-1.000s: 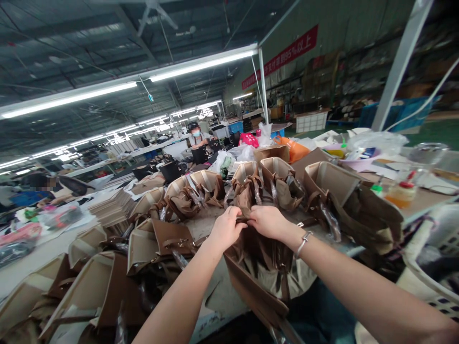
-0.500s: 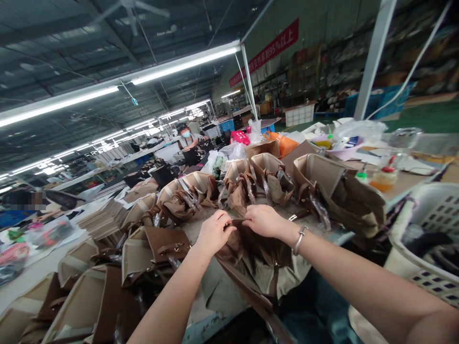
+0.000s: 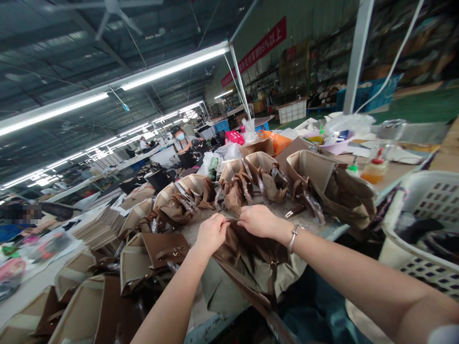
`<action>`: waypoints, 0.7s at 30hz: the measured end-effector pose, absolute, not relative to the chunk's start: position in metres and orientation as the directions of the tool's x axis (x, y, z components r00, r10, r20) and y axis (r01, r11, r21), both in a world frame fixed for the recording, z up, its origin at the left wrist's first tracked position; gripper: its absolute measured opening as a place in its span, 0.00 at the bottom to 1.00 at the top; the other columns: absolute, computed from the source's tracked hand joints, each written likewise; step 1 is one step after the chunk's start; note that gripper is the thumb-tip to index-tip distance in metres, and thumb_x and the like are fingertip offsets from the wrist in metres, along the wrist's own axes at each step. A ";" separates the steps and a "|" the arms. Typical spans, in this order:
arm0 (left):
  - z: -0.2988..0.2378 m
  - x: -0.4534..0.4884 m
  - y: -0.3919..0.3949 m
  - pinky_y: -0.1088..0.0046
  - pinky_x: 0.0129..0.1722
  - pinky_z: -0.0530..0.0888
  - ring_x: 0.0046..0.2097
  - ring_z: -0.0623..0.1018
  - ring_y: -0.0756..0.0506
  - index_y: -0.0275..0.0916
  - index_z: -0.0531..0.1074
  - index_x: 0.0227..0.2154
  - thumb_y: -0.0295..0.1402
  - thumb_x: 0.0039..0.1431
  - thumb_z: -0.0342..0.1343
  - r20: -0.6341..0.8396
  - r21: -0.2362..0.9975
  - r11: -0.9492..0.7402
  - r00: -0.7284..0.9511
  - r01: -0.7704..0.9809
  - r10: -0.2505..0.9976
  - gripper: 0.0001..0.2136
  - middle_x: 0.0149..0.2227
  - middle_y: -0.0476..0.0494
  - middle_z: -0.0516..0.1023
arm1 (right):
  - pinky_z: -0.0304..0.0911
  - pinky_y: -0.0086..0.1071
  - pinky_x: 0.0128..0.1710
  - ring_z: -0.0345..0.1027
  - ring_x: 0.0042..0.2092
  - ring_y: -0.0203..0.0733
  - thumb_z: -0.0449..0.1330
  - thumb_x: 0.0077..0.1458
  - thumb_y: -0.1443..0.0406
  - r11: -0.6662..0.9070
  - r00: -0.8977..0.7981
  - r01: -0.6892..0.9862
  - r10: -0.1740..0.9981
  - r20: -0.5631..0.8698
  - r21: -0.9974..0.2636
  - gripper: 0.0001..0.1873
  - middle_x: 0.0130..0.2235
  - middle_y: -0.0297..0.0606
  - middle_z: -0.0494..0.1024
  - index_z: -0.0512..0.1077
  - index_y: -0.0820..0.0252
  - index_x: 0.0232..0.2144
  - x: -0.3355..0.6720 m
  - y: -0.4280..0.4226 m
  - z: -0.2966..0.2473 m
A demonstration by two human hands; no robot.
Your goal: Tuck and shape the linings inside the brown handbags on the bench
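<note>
My left hand [image 3: 212,233] and my right hand [image 3: 258,221] both pinch the top edge of a brown leather bag [image 3: 256,260] that hangs over the near edge of the worktable [image 3: 195,229]. Their fingers are closed on the leather, close together at the middle of the bag's rim. A silver bracelet [image 3: 293,237] sits on my right wrist. Several more brown and beige bags [image 3: 265,179] stand in a row just beyond my hands.
More bags [image 3: 150,248] are piled at the left, beside stacks of flat beige pieces [image 3: 100,222]. A white plastic basket [image 3: 423,224] stands at the right. Bottles [image 3: 373,169] and plastic wrap lie at the far right. Other people work at tables further back.
The view has drifted so that everything sits a little further left and lower. My hands keep their grip on the bag's rim and have moved closer together.
</note>
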State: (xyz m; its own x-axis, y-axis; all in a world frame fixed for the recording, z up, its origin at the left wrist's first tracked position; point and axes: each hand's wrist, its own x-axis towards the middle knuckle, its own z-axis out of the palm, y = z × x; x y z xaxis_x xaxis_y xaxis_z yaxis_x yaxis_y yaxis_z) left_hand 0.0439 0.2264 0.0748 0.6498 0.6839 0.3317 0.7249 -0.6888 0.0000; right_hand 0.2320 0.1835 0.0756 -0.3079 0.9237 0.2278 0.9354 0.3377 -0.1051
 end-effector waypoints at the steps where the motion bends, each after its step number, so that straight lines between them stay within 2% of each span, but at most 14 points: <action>1: 0.075 0.045 0.226 0.73 0.33 0.66 0.33 0.72 0.48 0.39 0.65 0.27 0.32 0.59 0.49 0.332 -0.011 -0.683 0.647 0.730 0.687 0.06 0.29 0.48 0.70 | 0.62 0.29 0.38 0.70 0.40 0.43 0.49 0.60 0.56 0.332 -0.303 0.937 0.926 0.224 -0.104 0.18 0.37 0.40 0.76 0.75 0.60 0.34 0.232 0.184 0.076; 8: 0.074 0.048 0.229 0.73 0.33 0.64 0.33 0.72 0.47 0.40 0.64 0.25 0.33 0.58 0.50 0.341 -0.006 -0.631 0.594 0.776 0.728 0.07 0.29 0.48 0.71 | 0.61 0.29 0.37 0.70 0.40 0.43 0.48 0.60 0.52 0.325 -0.303 0.942 0.932 0.199 -0.088 0.22 0.36 0.41 0.77 0.76 0.58 0.32 0.235 0.182 0.080; 13: 0.073 0.050 0.231 0.73 0.32 0.64 0.33 0.73 0.47 0.40 0.65 0.25 0.34 0.58 0.50 0.319 -0.014 -0.608 0.580 0.794 0.749 0.07 0.29 0.48 0.71 | 0.61 0.30 0.32 0.70 0.36 0.44 0.53 0.49 0.40 0.365 -0.346 0.928 0.920 0.184 -0.080 0.29 0.33 0.39 0.76 0.76 0.57 0.31 0.239 0.185 0.084; 16: 0.074 0.051 0.230 0.72 0.32 0.64 0.34 0.73 0.46 0.40 0.65 0.26 0.33 0.58 0.50 0.309 -0.022 -0.598 0.574 0.801 0.758 0.06 0.30 0.47 0.72 | 0.61 0.29 0.33 0.70 0.38 0.44 0.53 0.51 0.42 0.380 -0.363 0.922 0.913 0.185 -0.067 0.26 0.34 0.39 0.77 0.76 0.56 0.32 0.234 0.192 0.087; 21: 0.076 0.052 0.227 0.72 0.32 0.65 0.34 0.74 0.46 0.40 0.65 0.28 0.32 0.59 0.48 0.275 -0.039 -0.586 0.572 0.810 0.773 0.06 0.32 0.46 0.73 | 0.62 0.29 0.37 0.71 0.40 0.43 0.51 0.58 0.53 0.395 -0.384 0.918 0.910 0.156 -0.048 0.19 0.35 0.41 0.78 0.77 0.57 0.33 0.223 0.203 0.087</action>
State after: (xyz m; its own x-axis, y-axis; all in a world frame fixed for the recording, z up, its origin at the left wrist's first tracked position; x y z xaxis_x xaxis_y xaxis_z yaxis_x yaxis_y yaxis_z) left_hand 0.0515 0.2271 0.0760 0.5720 0.7728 0.2751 0.8097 -0.5855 -0.0387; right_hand 0.2228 0.2034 0.0869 -0.3837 0.9102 0.1560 0.9175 0.3949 -0.0475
